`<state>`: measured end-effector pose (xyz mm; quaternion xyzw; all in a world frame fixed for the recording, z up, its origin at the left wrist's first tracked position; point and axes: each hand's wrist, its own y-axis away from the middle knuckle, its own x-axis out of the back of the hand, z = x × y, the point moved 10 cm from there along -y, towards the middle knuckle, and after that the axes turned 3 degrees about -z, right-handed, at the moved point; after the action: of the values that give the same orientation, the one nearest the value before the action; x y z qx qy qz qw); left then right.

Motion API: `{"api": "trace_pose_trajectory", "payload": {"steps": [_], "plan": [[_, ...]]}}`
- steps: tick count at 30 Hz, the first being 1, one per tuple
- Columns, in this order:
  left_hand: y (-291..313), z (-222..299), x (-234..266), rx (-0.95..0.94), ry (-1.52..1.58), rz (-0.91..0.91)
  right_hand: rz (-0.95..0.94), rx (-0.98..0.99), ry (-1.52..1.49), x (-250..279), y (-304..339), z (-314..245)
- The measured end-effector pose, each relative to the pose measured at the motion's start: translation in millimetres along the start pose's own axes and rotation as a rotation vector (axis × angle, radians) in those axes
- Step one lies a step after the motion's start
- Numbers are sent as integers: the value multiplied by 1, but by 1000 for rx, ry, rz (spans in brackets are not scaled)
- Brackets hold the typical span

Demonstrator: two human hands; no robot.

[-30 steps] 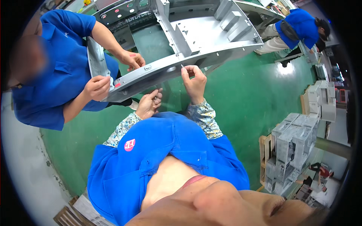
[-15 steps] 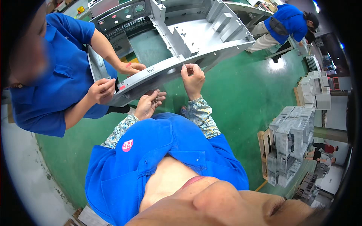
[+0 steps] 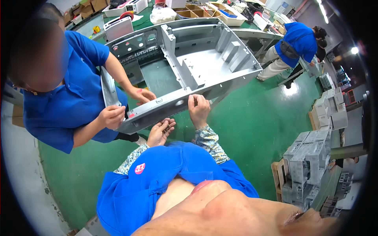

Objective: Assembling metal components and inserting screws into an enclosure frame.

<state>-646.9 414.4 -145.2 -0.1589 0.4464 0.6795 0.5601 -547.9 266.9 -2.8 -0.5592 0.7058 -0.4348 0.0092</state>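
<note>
Just beyond our right hand (image 3: 200,109), the nearer — thumb and finger close together, any pinch unclear — the grey metal frame (image 3: 167,110) slants lengthwise away rightward, our left hand (image 3: 158,133) loosely curled nearby.

Glossy green floor (image 3: 244,135) spread below left hand (image 3: 158,133) and right hand (image 3: 200,110). Scuffed pale wall (image 3: 19,177) ran well left of them; cluttered bench (image 3: 145,24) stood beyond; wooden pallet (image 3: 278,179) lay rightward; strip light (image 3: 323,14) glowed beyond, far right.
</note>
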Motion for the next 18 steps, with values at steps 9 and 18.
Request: {"api": "trace_pose_trajectory", "payload": {"steps": [9,18], "plan": [[-10,-13,0,-4,24,-16,-251,-607,-723,-44,20,56],[-7,-21,-11,18,126,15,-382,-821,-1043,-53,49,60]]}}
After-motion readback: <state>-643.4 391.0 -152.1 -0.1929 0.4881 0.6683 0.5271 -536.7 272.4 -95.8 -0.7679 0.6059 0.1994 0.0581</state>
